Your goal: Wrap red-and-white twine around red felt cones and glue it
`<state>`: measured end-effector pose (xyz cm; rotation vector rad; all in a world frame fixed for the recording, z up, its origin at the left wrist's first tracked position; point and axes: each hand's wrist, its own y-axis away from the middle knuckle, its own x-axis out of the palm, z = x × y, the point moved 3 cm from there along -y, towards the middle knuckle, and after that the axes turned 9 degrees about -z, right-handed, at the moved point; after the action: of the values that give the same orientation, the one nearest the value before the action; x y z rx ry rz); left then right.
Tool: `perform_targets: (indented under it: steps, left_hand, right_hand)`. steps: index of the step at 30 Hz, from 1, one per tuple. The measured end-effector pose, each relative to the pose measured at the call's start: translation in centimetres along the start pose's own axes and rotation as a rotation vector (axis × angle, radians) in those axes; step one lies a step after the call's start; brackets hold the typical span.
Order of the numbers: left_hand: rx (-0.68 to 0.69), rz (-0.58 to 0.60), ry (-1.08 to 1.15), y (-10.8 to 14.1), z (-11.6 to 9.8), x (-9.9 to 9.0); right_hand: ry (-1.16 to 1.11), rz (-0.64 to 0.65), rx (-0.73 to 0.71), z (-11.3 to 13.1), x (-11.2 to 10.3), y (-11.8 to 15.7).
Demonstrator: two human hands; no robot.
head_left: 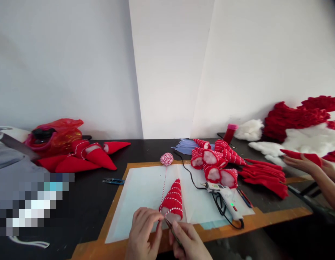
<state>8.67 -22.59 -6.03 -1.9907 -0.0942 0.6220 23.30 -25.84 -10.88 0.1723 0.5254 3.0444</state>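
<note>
A stuffed red felt cone (173,196) lies on the white sheet, its tip pointing away from me. Red-and-white twine (164,186) spirals around it and runs back to a twine ball (166,159). Beside the cone's open end, my left hand (145,231) is closed, pinching the twine between thumb and fingers. My right hand (187,241) is wrapped round a slim metal tool (169,225), tweezers or small snips; I cannot tell which. The tool's tip meets the twine near my left fingertips. White stuffing (174,217) shows in the cone's base.
A glue gun (224,200) with a black cord lies to the right, below several twine-wrapped cones (213,159). Blue-handled snips (113,181) lie left of the sheet (124,206). Plain red cones (77,164) are piled farther left. At right, another person's hands (305,164) hold red felt.
</note>
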Motion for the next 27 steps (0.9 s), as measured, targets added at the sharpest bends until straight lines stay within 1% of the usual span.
perform_targets:
  steps: [4,7,12,15,23,25,27]
  left_hand:
    - [0.036,-0.04,-0.055,0.2,0.0,0.1]
    - [0.036,-0.067,-0.109,0.6,0.3,0.2]
    - [0.03,-0.032,-0.122,1.2,0.6,0.4]
    - [0.045,-0.033,-0.126,1.3,0.5,0.4]
    - [0.057,-0.012,-0.101,1.0,0.3,0.2]
    - [0.056,-0.014,-0.092,1.0,0.3,0.2]
    - [0.03,-0.035,-0.08,1.0,0.4,0.2]
  right_hand:
    - [-0.03,-0.025,0.016,-0.5,0.2,-0.4]
    - [-0.036,-0.043,0.011,-0.9,0.0,-0.6]
    - [-0.057,-0.03,0.01,-1.0,0.1,-0.8]
    - [-0.093,-0.038,0.015,-0.9,0.3,-0.8]
    - [-0.165,-0.04,-0.062,-1.1,1.1,-1.7]
    - [-0.178,-0.048,-0.039,-1.1,1.0,-1.6]
    - [-0.181,-0.063,0.018,-1.0,0.8,-1.4]
